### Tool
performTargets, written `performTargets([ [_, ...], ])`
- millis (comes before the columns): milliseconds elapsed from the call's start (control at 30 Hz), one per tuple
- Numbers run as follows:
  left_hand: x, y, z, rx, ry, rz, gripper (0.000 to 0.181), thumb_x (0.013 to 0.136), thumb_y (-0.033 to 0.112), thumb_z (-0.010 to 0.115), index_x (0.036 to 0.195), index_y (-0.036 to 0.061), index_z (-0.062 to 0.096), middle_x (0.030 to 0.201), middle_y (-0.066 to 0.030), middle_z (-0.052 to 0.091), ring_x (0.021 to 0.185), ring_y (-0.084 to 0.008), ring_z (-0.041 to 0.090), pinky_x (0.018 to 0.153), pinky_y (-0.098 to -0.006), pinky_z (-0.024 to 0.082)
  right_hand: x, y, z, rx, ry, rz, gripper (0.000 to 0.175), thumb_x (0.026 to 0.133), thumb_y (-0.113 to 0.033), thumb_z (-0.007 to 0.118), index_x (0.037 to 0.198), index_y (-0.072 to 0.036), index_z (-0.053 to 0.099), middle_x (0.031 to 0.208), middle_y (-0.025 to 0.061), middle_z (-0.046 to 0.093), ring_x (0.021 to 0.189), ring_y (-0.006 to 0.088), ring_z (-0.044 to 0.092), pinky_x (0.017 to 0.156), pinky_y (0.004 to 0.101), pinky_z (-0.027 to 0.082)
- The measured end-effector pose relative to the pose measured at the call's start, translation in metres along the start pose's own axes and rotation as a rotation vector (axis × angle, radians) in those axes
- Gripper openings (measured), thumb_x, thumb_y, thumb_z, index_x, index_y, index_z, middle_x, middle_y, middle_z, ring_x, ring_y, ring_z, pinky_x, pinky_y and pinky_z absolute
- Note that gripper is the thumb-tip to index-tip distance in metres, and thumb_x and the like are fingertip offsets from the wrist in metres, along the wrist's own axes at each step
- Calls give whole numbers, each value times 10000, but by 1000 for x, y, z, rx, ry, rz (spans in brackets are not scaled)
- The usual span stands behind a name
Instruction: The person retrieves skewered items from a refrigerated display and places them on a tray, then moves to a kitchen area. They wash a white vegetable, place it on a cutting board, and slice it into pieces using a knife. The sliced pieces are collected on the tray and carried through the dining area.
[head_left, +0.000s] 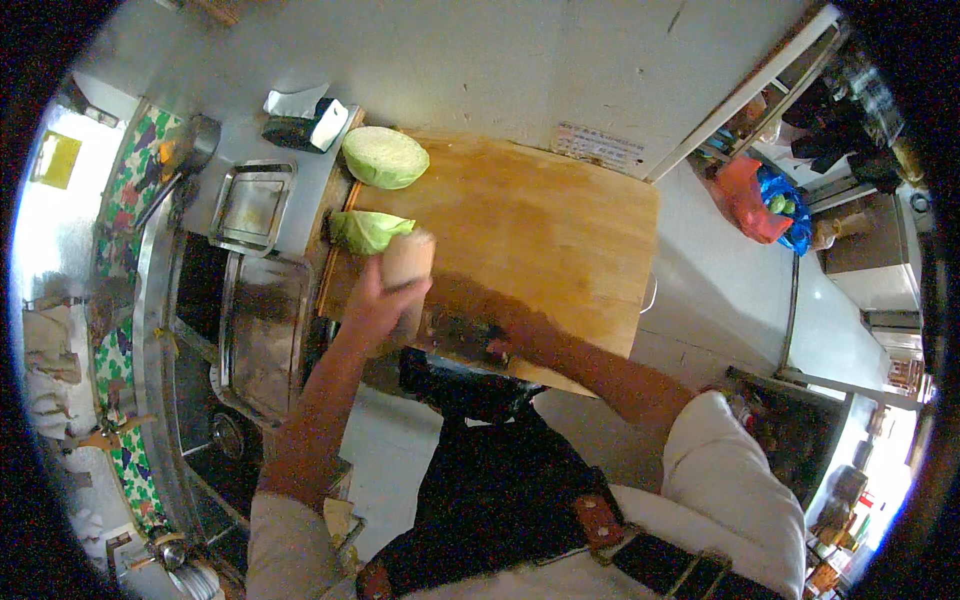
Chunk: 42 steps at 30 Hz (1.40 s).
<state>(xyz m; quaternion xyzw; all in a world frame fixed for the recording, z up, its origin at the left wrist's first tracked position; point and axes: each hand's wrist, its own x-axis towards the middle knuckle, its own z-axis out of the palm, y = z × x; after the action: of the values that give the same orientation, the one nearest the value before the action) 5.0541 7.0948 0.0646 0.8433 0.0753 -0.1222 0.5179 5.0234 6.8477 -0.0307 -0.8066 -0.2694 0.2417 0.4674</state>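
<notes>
My left hand (386, 304) grips a pale, light-brown block-like thing (409, 259), blurred, over the left part of a wooden cutting board (555, 232). Just beyond it, a piece of green cabbage (367, 231) lies at the board's left edge. Farther back, a cut cabbage half (385, 159) rests with its pale cut face up. My right hand (514, 330) is low over the board's near edge, in shadow and blurred. Dark shapes beside its fingers are too unclear to name, and whether it holds anything cannot be told.
Two metal trays (253, 206) (266, 330) stand left of the board, with a dark box with white paper (306, 124) behind them. A wall bounds the back. At the right are a red plastic bag (750, 202) and a blue bag (796, 221) with green produce.
</notes>
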Motion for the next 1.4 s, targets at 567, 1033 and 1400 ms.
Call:
performTargets([
  [567,43,-6,30,697,235,760,678,768,110,652,1352,46,315,1331,-206,385,1194,-386,411,1004,-470,334,-80,33,-3,-154,172,534,610,797,-516,597,1199,-67,506,1031,187,617,958,362,595,770,476,481],
  [1033,-305,-212,-459,883,1159,218,446,934,176,454,1334,-1,370,1387,-199,358,1299,-346,324,1078,-431,233,4,-166,123,-127,531,455,348,931,-391,432,931,-59,535,797,76,508,740,219,487,674,349,417],
  [1400,-321,-346,-725,588,1625,379,466,956,318,397,1328,37,394,1275,-189,479,1202,-342,426,1013,-440,306,277,-336,364,210,-266,248,317,918,-367,517,982,-64,587,757,31,569,622,127,507,588,293,446],
])
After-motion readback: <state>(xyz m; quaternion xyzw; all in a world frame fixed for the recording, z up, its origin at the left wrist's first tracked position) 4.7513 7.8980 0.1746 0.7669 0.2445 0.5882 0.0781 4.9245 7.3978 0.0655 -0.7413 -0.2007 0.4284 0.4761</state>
